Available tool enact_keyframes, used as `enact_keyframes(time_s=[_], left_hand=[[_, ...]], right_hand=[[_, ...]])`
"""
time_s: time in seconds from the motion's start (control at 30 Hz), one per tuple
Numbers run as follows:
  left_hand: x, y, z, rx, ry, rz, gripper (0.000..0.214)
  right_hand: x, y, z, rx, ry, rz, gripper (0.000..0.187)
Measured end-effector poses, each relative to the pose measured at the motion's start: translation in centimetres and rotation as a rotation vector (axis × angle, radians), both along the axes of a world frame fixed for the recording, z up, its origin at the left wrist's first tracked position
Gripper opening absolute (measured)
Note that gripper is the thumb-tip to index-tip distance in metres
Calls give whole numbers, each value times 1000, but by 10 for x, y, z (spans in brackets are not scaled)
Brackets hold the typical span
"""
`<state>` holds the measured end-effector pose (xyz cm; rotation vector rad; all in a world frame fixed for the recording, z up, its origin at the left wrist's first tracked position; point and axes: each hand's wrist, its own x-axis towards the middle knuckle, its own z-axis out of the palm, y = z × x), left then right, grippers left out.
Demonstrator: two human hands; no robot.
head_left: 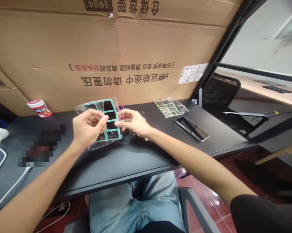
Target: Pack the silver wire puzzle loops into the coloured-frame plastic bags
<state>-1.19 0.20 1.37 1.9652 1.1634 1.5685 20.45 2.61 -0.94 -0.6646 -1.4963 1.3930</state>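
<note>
The left hand (89, 127) and the right hand (133, 122) are both narrowly pinching a clear plastic sleeve of teal-framed black rectangular panels (109, 121), holding it over the black desk (146, 161) at the middle of the frame. Just behind it, a pink-framed piece (120, 107) is showing. Toward the right, a green-framed plastic packet (170, 108) is lying near a black smartphone (192, 128), while a red-and-white cylindrical tub (39, 108) is standing at the left.
</note>
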Motion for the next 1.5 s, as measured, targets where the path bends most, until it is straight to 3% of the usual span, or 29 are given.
enact_keyframes(time_s=[0.27,0.53,0.77,1.0,1.1,1.33,1.5], left_hand=[[1,2,0,4,-33,-44,21],[-2,3,-4,-36,-26,-118,17],[5,-6,-2,-76,-36,-215,16],[3,4,-3,-99,-78,-121,18],[2,6,-4,-111,-81,-127,20],[6,2,-5,-121,-3,-138,19],[3,7,-4,-83,-28,-12,19]], right_hand=[[8,4,1,37,-58,51,37],[4,1,-1,4,-107,158,41],[2,-1,-1,55,-114,46,43],[4,-3,3,96,-113,98,37],[2,0,1,55,-105,53,34],[2,8,-7,-22,-173,12,11],[5,6,-6,-50,-210,153,27]])
